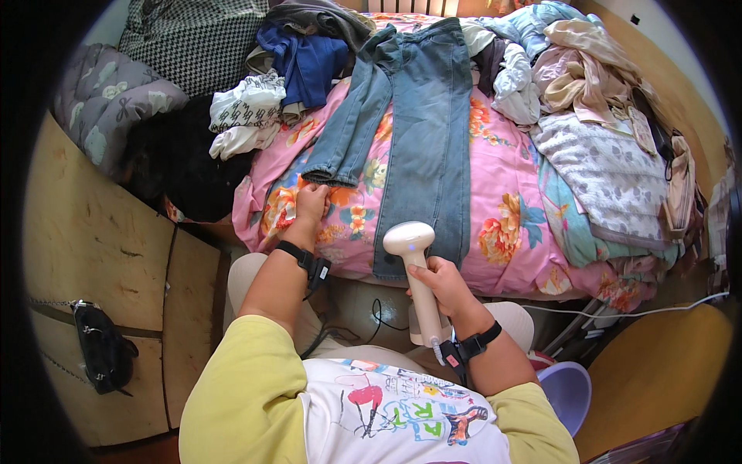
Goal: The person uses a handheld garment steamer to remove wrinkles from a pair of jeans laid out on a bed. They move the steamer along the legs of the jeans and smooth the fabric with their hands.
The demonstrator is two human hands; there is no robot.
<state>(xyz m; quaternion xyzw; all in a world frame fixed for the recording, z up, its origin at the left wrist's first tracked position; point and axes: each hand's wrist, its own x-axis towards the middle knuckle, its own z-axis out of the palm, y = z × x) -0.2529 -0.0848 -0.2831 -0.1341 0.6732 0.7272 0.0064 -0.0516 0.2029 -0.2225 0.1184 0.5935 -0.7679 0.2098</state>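
Bed covered in pink cotton-look fabric with big orange flowers point(495, 174), creased along the near edge. Pale wood-panel furniture point(100, 224) on the left, with a small black bag on a chain strap point(104, 352) hanging there. Round purple plastic basin point(578, 398) at lower right.

Clothes piled on both sides: crumpled dark blue garment point(309, 69) and white garment with black print point(247, 100) on the left; satiny beige garment point(591, 66) and plush-looking white-and-grey patterned cloth point(603, 174) on the right.

Main item: faded blue denim jeans point(429, 116), laid mid-bed, waistband at the far end. Long seam lines, shallow wrinkles. Right-side leg runs straight to the near bed edge; left-side leg angles out, its hem ending higher up.

Left hand point(313, 203) is at that hem, fingers curled; pinching or just touching, can't tell.

Right hand point(444, 288) is wrapped around the handle of a glossy white handheld steamer with a rounded oval head point(410, 238). Head overlaps the straight leg's lower end in view; contact unclear.
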